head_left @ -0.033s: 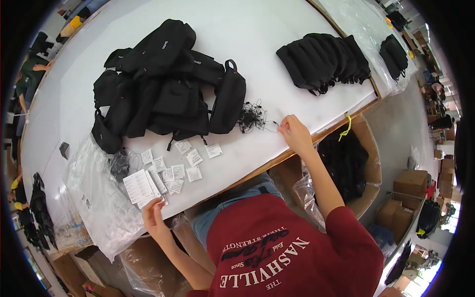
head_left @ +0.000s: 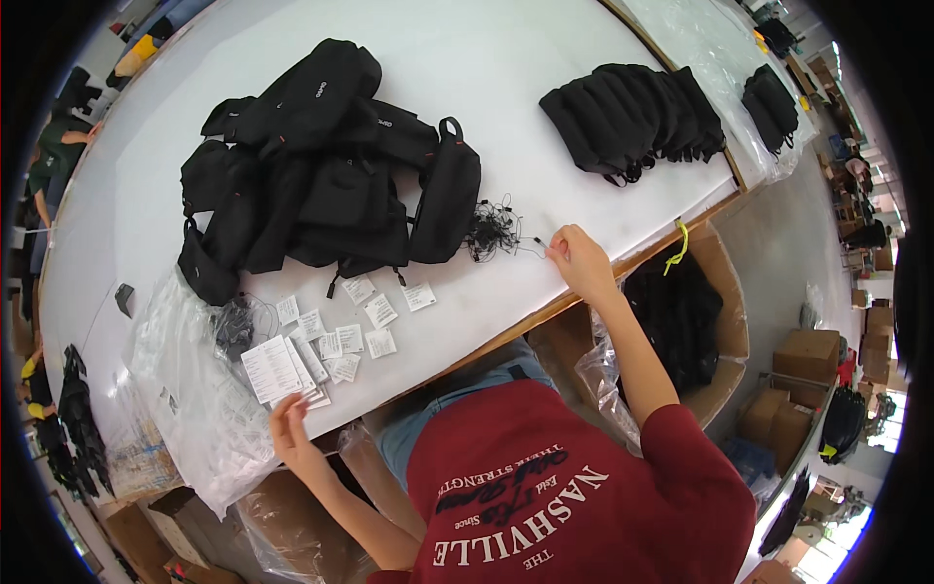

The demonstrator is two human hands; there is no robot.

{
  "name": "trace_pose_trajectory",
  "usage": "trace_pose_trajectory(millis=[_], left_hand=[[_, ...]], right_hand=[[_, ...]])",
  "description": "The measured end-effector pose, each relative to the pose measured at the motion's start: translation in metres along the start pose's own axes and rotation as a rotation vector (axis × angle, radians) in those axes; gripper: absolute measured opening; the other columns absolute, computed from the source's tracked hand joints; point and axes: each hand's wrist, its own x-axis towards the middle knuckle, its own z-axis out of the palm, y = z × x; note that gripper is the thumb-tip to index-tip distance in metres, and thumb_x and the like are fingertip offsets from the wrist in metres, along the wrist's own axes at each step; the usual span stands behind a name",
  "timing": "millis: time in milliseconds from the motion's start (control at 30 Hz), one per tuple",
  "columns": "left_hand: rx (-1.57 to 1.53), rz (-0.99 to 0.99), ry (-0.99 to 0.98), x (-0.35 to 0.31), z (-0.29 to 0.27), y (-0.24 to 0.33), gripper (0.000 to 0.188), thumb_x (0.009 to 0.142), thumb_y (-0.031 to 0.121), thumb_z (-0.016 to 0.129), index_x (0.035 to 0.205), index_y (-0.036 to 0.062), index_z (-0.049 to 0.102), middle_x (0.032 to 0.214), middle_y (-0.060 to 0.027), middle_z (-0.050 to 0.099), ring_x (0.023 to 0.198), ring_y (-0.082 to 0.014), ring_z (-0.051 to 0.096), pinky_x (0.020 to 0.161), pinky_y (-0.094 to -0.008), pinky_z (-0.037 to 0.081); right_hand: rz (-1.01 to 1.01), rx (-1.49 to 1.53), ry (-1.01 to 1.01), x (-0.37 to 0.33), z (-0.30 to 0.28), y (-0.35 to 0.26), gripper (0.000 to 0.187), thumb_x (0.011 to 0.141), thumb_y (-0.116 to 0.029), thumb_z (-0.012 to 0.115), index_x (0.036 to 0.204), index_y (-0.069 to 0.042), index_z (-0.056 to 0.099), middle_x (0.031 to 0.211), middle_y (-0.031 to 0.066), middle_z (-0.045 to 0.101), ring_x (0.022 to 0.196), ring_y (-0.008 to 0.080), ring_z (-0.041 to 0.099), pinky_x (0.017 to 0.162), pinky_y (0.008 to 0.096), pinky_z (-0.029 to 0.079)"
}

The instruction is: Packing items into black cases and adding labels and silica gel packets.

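1. Tag strings [head_left: 494,230], thin and black, lie in a tangled bunch on the white desk [head_left: 545,58] near its front edge, just beside the rightmost bag of the big pile of black bags [head_left: 321,175].
2. Nothing has visibly shifted against the other picture: hands, strings and paper lie in the same places, so the work looks paused at picking a single string, which is a judgement only.
3. The right hand [head_left: 581,261] rests at the front edge with its fingertips pressed together on the loose end of one string, which trails back to the bunch.
4. The left hand [head_left: 289,428] is at the front left corner, fingers spread loosely, their tips touching the near edge of a stack of white paper tags [head_left: 270,368]; it grips nothing that I can tell.
5. Small white tags [head_left: 362,313] lie scattered between that stack and the bags, and a smaller dark bunch of strings [head_left: 233,326] lies beside them.
6. Containers: a clear plastic bag [head_left: 195,409] hangs over the left front corner, holding what looks like more pale packets, too blurred to name.
7. A cardboard box [head_left: 728,292] stands below the front edge on the right, lined with clear film and filled with black fabric goods [head_left: 681,321]; a yellow tie [head_left: 678,248] hangs at its rim.
8. A second row of black bags [head_left: 632,117] lies toward the far right corner.
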Motion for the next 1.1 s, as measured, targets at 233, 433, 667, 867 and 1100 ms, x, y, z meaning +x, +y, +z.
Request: trace_pose_trajectory(millis=[233, 433, 667, 867, 1100], left_hand=[[0.816, 0.175, 0.302, 0.054, -0.042, -0.061, 0.061, 0.084, 0.040, 0.066, 0.128, 0.0015, 0.048, 0.130, -0.0160, 0.043, 0.119, -0.0310, 0.041, 0.098, -0.0417, 0.035], [1.070, 0.126, 0.148, 0.054, -0.040, -0.072, 0.073, 0.078, 0.055, 0.065, 0.130, 0.0057, 0.050, 0.134, -0.0154, 0.040, 0.121, -0.0343, 0.038, 0.100, -0.0497, 0.028], [1.088, 0.140, 0.203, 0.053, -0.030, -0.065, 0.075, 0.076, 0.053, 0.068, 0.128, 0.0030, 0.050, 0.132, -0.0150, 0.042, 0.120, -0.0347, 0.039, 0.099, -0.0507, 0.029], [1.003, 0.104, 0.257, 0.068, -0.018, -0.040, 0.063, 0.075, 0.028, 0.074, 0.122, -0.0066, 0.050, 0.127, -0.0213, 0.046, 0.116, -0.0376, 0.043, 0.098, -0.0468, 0.032], [0.400, -0.063, -0.055, 0.084, -0.016, -0.030, 0.042, 0.089, 0.024, 0.061, 0.113, -0.0092, 0.054, 0.103, -0.0209, 0.064, 0.093, -0.0292, 0.061, 0.084, -0.0369, 0.044]], right_hand=[[0.235, -0.128, 0.216, 0.008, -0.054, 0.061, 0.015, 0.082, -0.019, 0.065, 0.084, -0.006, 0.058, 0.082, 0.0104, 0.062, 0.078, 0.0288, 0.061, 0.068, 0.0373, 0.047], [0.209, -0.301, 0.352, 0.015, -0.058, 0.060, 0.018, 0.082, -0.017, 0.063, 0.096, -0.010, 0.055, 0.099, 0.0108, 0.054, 0.083, 0.0296, 0.060, 0.073, 0.0406, 0.048], [-0.090, -0.131, 0.033, 0.027, -0.023, 0.020, 0.016, 0.081, -0.016, 0.065, 0.090, -0.008, 0.054, 0.094, 0.0114, 0.053, 0.080, 0.0317, 0.058, 0.071, 0.0413, 0.047], [-0.182, -0.043, -0.049, 0.043, -0.021, 0.020, 0.015, 0.086, -0.013, 0.060, 0.087, -0.002, 0.050, 0.076, 0.0113, 0.056, 0.069, 0.0280, 0.057, 0.064, 0.0355, 0.046], [0.086, 0.946, -0.214, -0.010, -0.020, -0.065, 0.014, 0.089, -0.012, 0.059, 0.080, -0.006, 0.051, 0.060, -0.0058, 0.043, 0.054, 0.0017, 0.036, 0.050, 0.0196, 0.027]])
